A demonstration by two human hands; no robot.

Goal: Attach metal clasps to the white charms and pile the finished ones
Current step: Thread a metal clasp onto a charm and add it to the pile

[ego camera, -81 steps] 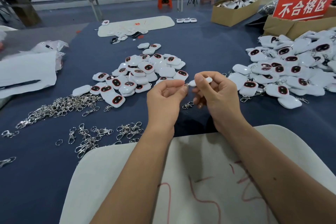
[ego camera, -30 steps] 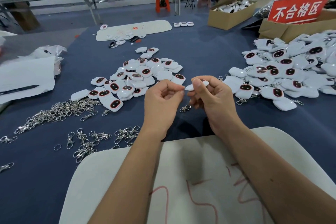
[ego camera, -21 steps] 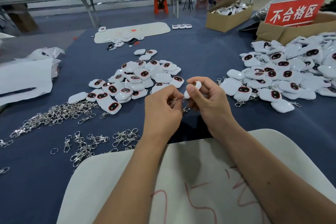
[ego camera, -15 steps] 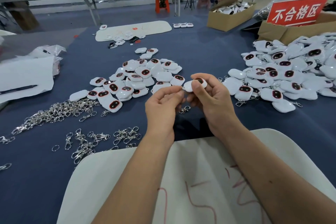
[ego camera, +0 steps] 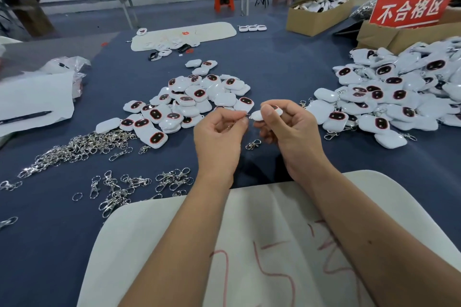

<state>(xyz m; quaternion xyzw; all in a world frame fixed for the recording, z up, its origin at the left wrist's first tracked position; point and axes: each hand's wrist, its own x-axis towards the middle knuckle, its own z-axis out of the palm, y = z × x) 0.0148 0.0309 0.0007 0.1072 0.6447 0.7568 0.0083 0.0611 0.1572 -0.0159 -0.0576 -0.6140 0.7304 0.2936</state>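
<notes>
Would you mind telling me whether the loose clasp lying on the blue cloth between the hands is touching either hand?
Apart. In the head view the loose clasp lies on the cloth, with blue cloth visible between it and the left hand and the right hand.

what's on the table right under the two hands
A single loose metal clasp lies on the blue cloth below the gap between the left hand and right hand. Anything directly beneath the palms is hidden.

Bare blue table (ego camera: 274, 65) runs far between the two charm heaps: the left pile (ego camera: 192, 102) and the bigger right pile (ego camera: 389, 97). Near left, scattered clasps (ego camera: 82, 144) clutter the way (one stray clasp (ego camera: 253, 144) under the hands).
</notes>
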